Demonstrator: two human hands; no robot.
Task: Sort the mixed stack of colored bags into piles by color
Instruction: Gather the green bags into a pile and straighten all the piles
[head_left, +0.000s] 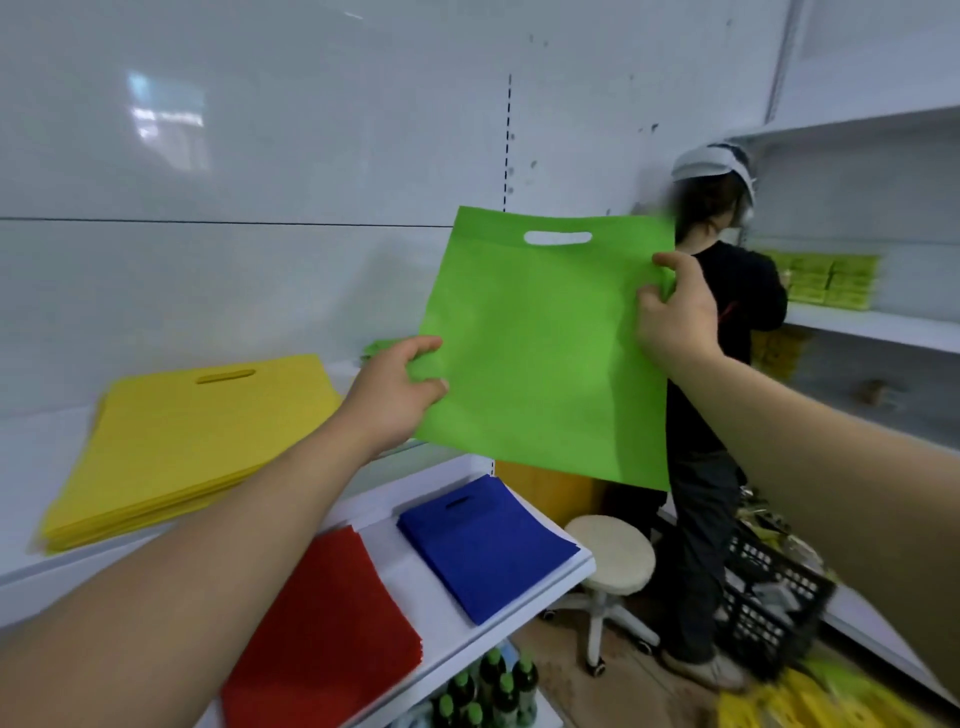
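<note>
The green bag hung clear above the white shelf, left hand pinching its left edge, right hand its right edge; yellow pile, red pile and blue pile lay apart below

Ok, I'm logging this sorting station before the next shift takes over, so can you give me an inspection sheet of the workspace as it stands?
Surface: white shelf top, with bags lying flat on it.
Job's things: green bag held up in the air; yellow pile at left; red pile and blue pile nearer.
Clutter: green-capped bottles on the shelf below.
Grippers: left hand grips the bag's left edge; right hand pinches its upper right edge.
Cables: nothing seen.
Surroundings: another person at the wall shelves on the right; stool and black crate on the floor.
</note>
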